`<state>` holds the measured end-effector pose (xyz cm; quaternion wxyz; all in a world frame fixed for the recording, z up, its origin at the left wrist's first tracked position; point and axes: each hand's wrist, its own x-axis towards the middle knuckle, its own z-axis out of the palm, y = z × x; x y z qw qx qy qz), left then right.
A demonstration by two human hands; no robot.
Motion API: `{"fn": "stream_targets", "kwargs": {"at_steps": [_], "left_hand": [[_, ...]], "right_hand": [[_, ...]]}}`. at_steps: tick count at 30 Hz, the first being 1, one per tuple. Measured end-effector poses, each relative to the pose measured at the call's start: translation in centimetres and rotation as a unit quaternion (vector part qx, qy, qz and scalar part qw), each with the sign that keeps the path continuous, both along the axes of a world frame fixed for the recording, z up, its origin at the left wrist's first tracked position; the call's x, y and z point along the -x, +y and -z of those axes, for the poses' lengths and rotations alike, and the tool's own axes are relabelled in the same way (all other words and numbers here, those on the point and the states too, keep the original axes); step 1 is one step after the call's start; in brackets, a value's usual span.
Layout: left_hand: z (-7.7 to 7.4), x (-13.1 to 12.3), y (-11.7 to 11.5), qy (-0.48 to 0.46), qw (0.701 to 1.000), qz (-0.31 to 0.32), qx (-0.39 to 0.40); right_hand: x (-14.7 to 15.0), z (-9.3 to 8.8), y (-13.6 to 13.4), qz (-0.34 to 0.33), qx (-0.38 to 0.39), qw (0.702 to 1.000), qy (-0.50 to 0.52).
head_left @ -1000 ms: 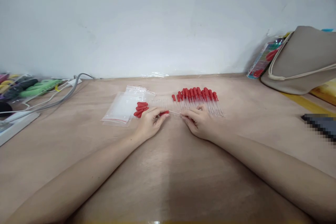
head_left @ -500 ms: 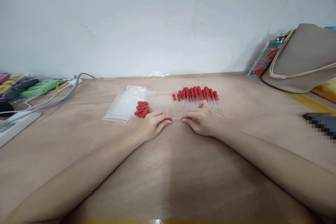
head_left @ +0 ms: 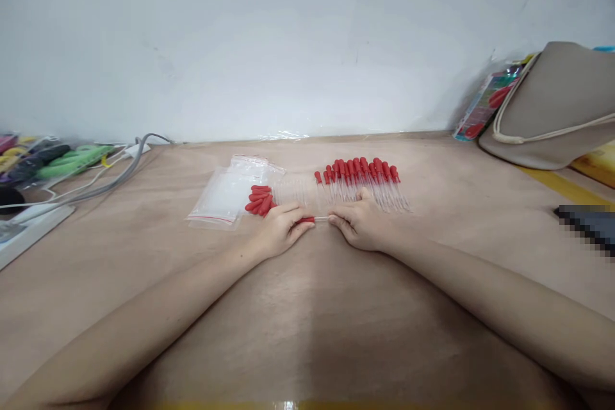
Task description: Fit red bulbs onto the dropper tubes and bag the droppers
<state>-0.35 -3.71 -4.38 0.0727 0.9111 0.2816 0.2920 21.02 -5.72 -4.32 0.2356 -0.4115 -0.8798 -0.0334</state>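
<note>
My left hand (head_left: 284, 229) pinches a red rubber dropper bulb (head_left: 307, 220), most of it covered by the fingers. From the bulb's mouth a thin clear dropper tube (head_left: 321, 218) runs across to my right hand (head_left: 358, 221), whose fingers are closed on it. How far the tube sits inside the bulb is hidden. Loose red bulbs (head_left: 261, 197) lie in a small pile just beyond my left hand. Beside them are several bare clear tubes (head_left: 291, 191) in a row. Past my right hand, droppers with red bulbs (head_left: 358, 170) lie side by side, tips toward me.
Clear zip bags (head_left: 218, 195) lie flat at the left of the pile. Grey and white cables (head_left: 137, 157) and a power strip (head_left: 36, 230) are farther left. A beige bag (head_left: 548, 109) leans at the back right, and a dark pixelated object (head_left: 589, 227) lies at the right.
My right hand has moved slightly left toward my left hand, so less of the clear tube shows between them. A little more of the red bulb is visible at my left fingertips.
</note>
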Motion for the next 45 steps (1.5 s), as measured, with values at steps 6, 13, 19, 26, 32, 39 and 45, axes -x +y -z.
{"fn": "stream_targets", "kwargs": {"at_steps": [6,13,19,26,32,39,45], "left_hand": [[-0.1,0.0,0.1,0.022,1.000,0.015,-0.017],[-0.3,-0.1,0.2,-0.009,1.000,-0.002,-0.028],[-1.9,0.7,0.8,0.015,0.997,-0.023,-0.068],[-4.2,3.5,3.8,0.017,0.984,-0.175,-0.040],[-4.9,6.4,5.8,0.075,0.968,-0.232,0.058],[-5.7,7.0,6.3,0.114,0.963,-0.212,0.122],[-5.3,7.4,6.7,0.130,0.961,-0.214,0.118]], "right_hand": [[0.3,-0.4,-0.2,0.000,0.035,0.999,-0.022],[0.2,-1.7,0.1,-0.008,0.047,0.998,-0.039],[-0.3,-3.8,0.3,0.003,0.085,0.994,-0.073],[0.5,-3.9,3.6,0.226,0.205,0.944,0.124],[3.4,-3.1,6.3,0.319,0.138,0.936,0.049],[3.6,-2.8,6.5,0.319,0.129,0.939,-0.026],[4.8,-3.1,5.3,0.273,0.119,0.953,-0.060]]}}
